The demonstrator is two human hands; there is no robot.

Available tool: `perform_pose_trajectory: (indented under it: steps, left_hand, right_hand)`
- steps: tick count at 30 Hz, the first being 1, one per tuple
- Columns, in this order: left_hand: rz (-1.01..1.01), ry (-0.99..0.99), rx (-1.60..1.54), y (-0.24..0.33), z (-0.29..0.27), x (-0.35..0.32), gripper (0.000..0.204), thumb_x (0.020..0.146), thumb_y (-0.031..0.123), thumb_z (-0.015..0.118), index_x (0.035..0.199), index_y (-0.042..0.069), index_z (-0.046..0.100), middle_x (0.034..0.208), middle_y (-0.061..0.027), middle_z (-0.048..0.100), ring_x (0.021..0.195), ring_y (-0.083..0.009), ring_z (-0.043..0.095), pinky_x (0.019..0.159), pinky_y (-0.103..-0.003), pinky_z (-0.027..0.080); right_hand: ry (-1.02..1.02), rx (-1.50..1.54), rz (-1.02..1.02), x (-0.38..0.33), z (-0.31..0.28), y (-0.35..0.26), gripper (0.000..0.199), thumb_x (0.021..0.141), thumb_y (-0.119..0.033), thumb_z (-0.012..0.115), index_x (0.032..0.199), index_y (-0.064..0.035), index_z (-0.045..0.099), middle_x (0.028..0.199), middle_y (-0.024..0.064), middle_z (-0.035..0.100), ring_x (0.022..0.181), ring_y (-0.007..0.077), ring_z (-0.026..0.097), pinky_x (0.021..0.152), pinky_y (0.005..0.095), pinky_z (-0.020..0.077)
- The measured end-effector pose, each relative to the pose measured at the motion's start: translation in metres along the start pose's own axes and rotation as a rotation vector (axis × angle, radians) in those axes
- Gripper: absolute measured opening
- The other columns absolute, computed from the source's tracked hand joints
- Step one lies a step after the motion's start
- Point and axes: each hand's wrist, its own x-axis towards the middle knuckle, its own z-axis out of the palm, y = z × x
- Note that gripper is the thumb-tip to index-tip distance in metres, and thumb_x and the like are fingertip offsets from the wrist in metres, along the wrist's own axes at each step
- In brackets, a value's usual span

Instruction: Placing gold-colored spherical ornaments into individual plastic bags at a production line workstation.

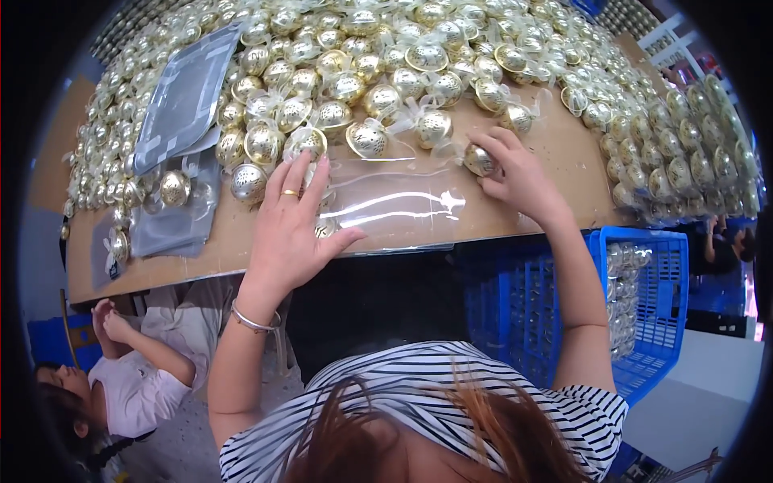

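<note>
Gold ball [480, 159] pinched in my right hand [519, 179]; left hand [288, 229] flat, open on clear bag [394, 201] | step: bagging, I judge | next: open bag mouth

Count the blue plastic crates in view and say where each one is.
1 for certain: a blue plastic lattice crate under the table's right end, beside the right forearm, holding bagged gold balls. Blue shapes at the far right and lower left may be more crates, but they are too cropped to tell.

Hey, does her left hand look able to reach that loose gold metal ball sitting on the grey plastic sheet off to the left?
Probably yes. The left hand lies flat on a clear plastic bag, holding nothing, and the gold metal ball on the grey plastic sheet sits just to its left with only open tabletop between.
</note>
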Motion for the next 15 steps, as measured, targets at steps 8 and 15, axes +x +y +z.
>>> perform_pose_trajectory:
  steps: [8,15]
  left_hand:
    - [-0.012,0.017,-0.060,-0.001,0.000,-0.001,0.089,0.072,0.059,0.067,0.135,0.002,0.041,0.138,-0.0190,0.039,0.128,-0.0380,0.033,0.106,-0.046,0.031]
    - [-0.006,0.008,-0.118,-0.004,0.001,-0.001,0.081,0.074,0.057,0.066,0.134,0.007,0.045,0.139,-0.0209,0.038,0.129,-0.0391,0.032,0.108,-0.049,0.027]
  right_hand:
    - [-0.274,0.742,0.128,-0.011,0.050,-0.037,0.062,0.077,-0.015,0.076,0.130,0.0021,0.047,0.099,0.0063,0.062,0.075,0.0092,0.058,0.064,0.0233,0.0488]
    - [-0.074,1.206,0.312,0.027,0.094,-0.079,0.050,0.078,-0.009,0.073,0.120,0.0041,0.047,0.096,0.0121,0.065,0.081,0.0132,0.064,0.065,0.0243,0.0515]
